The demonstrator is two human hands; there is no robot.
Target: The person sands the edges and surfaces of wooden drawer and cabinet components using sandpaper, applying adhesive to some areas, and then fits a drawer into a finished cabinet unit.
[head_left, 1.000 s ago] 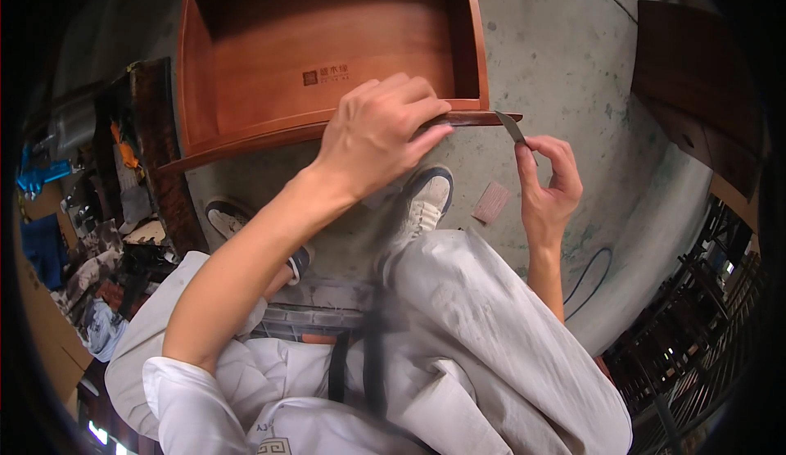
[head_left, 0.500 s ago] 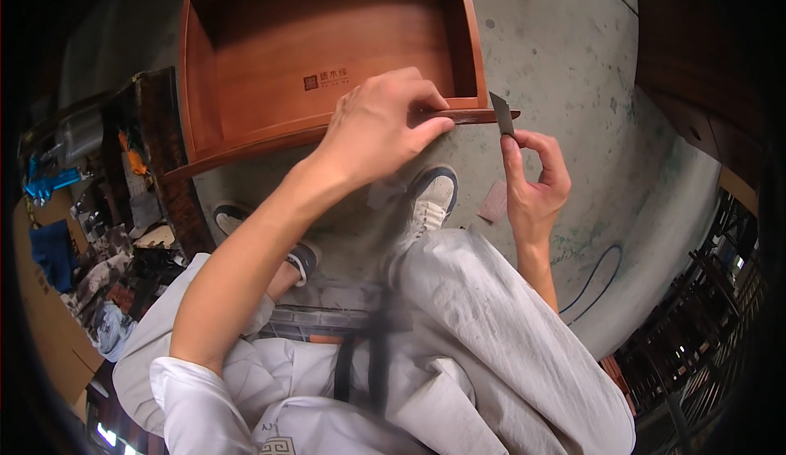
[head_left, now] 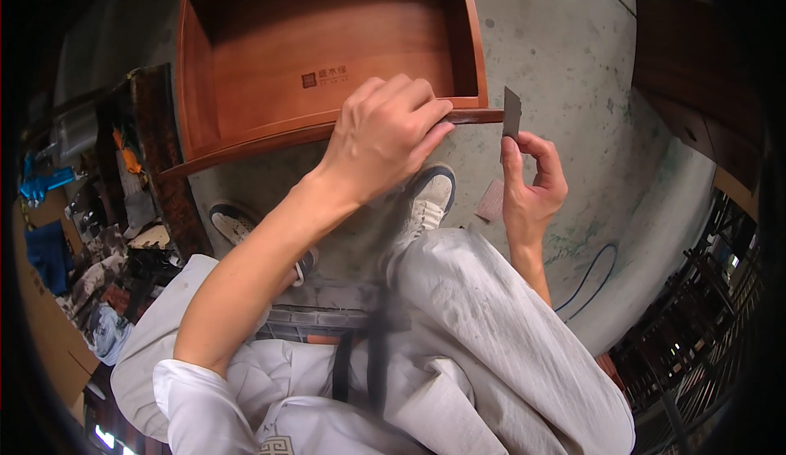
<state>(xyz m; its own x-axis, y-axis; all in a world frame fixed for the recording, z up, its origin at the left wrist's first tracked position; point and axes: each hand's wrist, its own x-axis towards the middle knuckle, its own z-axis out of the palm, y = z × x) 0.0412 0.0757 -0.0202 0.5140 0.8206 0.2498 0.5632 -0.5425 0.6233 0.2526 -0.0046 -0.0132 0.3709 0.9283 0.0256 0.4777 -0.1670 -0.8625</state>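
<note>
Right grip (head_left: 532,181) pinches scraper (head_left: 511,112) (drawer (head_left: 327,54) beside)

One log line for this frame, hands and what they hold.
left hand: on drawer front edge | right hand: pinching thin scraper, off the edge | floor: concrete

The right hand (head_left: 532,189) has lifted the thin flat scraper (head_left: 512,113) off the near right end of the wooden drawer's (head_left: 327,62) front edge, holding it upright, just beside the corner.
</note>
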